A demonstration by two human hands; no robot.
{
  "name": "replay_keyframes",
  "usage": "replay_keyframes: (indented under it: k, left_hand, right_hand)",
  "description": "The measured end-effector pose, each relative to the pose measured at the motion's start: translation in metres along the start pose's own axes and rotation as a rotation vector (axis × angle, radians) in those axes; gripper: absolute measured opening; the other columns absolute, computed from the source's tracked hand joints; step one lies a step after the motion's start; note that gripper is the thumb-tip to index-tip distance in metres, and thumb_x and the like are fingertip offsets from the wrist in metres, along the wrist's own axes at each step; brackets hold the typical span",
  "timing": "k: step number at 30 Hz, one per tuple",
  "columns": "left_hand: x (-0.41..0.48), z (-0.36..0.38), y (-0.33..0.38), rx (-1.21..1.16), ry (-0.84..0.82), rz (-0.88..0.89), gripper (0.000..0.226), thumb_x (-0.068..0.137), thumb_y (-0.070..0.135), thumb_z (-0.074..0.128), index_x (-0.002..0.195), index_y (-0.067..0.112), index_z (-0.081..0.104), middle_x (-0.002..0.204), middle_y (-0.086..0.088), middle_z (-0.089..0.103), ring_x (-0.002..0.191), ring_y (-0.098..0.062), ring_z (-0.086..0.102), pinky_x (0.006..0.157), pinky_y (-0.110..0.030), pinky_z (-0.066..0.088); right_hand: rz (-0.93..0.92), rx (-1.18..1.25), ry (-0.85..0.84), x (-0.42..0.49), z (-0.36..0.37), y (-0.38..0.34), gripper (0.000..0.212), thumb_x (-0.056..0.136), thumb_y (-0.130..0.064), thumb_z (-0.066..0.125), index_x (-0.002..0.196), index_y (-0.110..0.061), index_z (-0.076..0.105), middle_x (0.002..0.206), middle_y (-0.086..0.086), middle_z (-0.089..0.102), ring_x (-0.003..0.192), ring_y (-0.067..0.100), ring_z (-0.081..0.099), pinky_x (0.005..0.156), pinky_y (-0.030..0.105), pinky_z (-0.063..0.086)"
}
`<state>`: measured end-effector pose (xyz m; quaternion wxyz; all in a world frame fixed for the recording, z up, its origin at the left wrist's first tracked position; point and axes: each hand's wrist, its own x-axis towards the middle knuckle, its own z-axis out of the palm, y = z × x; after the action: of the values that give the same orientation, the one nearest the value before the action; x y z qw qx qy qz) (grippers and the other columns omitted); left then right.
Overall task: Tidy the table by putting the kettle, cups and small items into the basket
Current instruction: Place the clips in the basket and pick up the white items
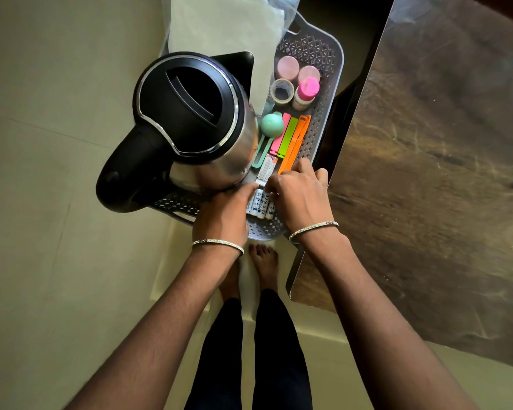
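A grey perforated basket holds a steel kettle with a black lid and handle. Beside the kettle lie a mint scoop, pink, green and orange clips, a tape roll, pink-lidded jars and a pink-capped bottle. At the basket's near end lies a battery pack. My left hand grips its left edge, thumb on top. My right hand pinches its right side with curled fingers. No cups are visible.
A brown table with a shiny top runs along the right, its edge close to the basket. A white plastic-wrapped bundle lies behind the kettle. Pale floor fills the left. My bare feet stand below the basket.
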<state>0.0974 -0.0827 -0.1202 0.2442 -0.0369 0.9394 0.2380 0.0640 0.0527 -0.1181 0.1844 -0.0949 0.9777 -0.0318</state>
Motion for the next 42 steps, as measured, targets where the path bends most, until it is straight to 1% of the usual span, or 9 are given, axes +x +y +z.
replay_keyframes:
  k: [7,13,17,22,26,33,35,39,42]
  left_hand:
    - [-0.0007,-0.0014,0.0004,-0.021,-0.005,0.012,0.065,0.079,-0.002,0.053,0.13,0.039,0.053,0.12,-0.003,0.068,0.106,-0.032,0.064,0.086,-0.042,0.055]
    - [-0.0016,-0.0024,0.0041,0.038,0.028,0.074,0.068,0.079,-0.004,0.054,0.132,0.037,0.054,0.118,-0.006,0.067,0.103,-0.034,0.065,0.082,-0.04,0.054]
    - [-0.0032,-0.0028,0.0052,0.049,0.025,0.095,0.06,0.078,-0.005,0.055,0.126,0.032,0.059,0.111,-0.007,0.068,0.098,-0.033,0.066,0.078,-0.039,0.055]
    - [-0.0022,-0.0028,0.0038,0.031,0.012,0.075,0.069,0.078,-0.004,0.056,0.134,0.035,0.052,0.119,-0.006,0.067,0.104,-0.033,0.065,0.084,-0.04,0.055]
    - [-0.0006,-0.0029,0.0035,0.038,0.012,0.075,0.067,0.079,-0.004,0.058,0.137,0.029,0.05,0.123,-0.005,0.066,0.109,-0.032,0.063,0.088,-0.04,0.054]
    - [-0.0013,-0.0046,0.0038,0.016,0.001,0.07,0.054,0.078,-0.004,0.057,0.125,0.024,0.059,0.117,-0.007,0.068,0.106,-0.032,0.064,0.087,-0.041,0.054]
    - [-0.0014,-0.0054,0.0045,0.003,0.0,0.07,0.05,0.077,-0.006,0.056,0.119,0.021,0.061,0.114,-0.006,0.069,0.104,-0.032,0.065,0.086,-0.042,0.055]
    - [-0.0016,-0.0059,0.0043,0.001,-0.009,0.065,0.047,0.077,-0.006,0.056,0.115,0.021,0.062,0.111,-0.004,0.069,0.102,-0.031,0.065,0.084,-0.042,0.055]
    - [-0.0019,-0.0053,0.0046,0.007,-0.008,0.056,0.043,0.076,-0.007,0.055,0.11,0.019,0.063,0.109,-0.005,0.069,0.099,-0.032,0.066,0.081,-0.043,0.055]
  right_hand:
    - [0.006,-0.017,-0.006,-0.0002,0.0015,-0.0012,0.013,0.095,-0.023,0.06,0.097,-0.025,0.073,0.093,-0.006,0.072,0.107,0.024,0.046,0.073,0.036,0.016]
    - [-0.003,-0.022,-0.04,-0.0007,-0.0005,-0.0003,0.015,0.095,-0.018,0.059,0.103,-0.024,0.071,0.101,-0.004,0.072,0.111,0.024,0.045,0.076,0.038,0.022]
    - [0.001,-0.026,-0.037,-0.0027,-0.0018,-0.0005,0.018,0.096,-0.017,0.055,0.105,-0.022,0.069,0.1,-0.002,0.073,0.111,0.025,0.046,0.079,0.039,0.028]
    - [0.009,0.001,-0.063,-0.0032,-0.0029,-0.0015,0.023,0.098,-0.017,0.05,0.111,-0.023,0.068,0.101,0.0,0.072,0.113,0.025,0.047,0.083,0.04,0.03]
    - [0.012,-0.001,-0.079,-0.004,-0.0037,-0.0017,0.024,0.098,-0.016,0.052,0.114,-0.023,0.068,0.104,0.0,0.072,0.115,0.025,0.046,0.084,0.039,0.032]
    - [0.017,-0.001,-0.1,-0.004,-0.0064,-0.0026,0.022,0.098,-0.021,0.053,0.111,-0.025,0.07,0.105,-0.004,0.072,0.116,0.022,0.044,0.084,0.039,0.031]
    - [0.018,-0.004,-0.1,-0.0043,-0.0073,-0.0031,0.022,0.097,-0.019,0.054,0.109,-0.025,0.071,0.102,-0.003,0.072,0.115,0.022,0.044,0.081,0.037,0.027]
    - [0.019,-0.017,-0.108,-0.0048,-0.0077,-0.0039,0.023,0.095,-0.014,0.055,0.108,-0.025,0.072,0.101,-0.002,0.072,0.115,0.023,0.044,0.079,0.037,0.024]
    - [0.024,-0.004,-0.109,-0.0047,-0.0078,-0.0039,0.023,0.094,-0.014,0.057,0.108,-0.025,0.072,0.101,-0.003,0.072,0.115,0.023,0.044,0.08,0.037,0.026]
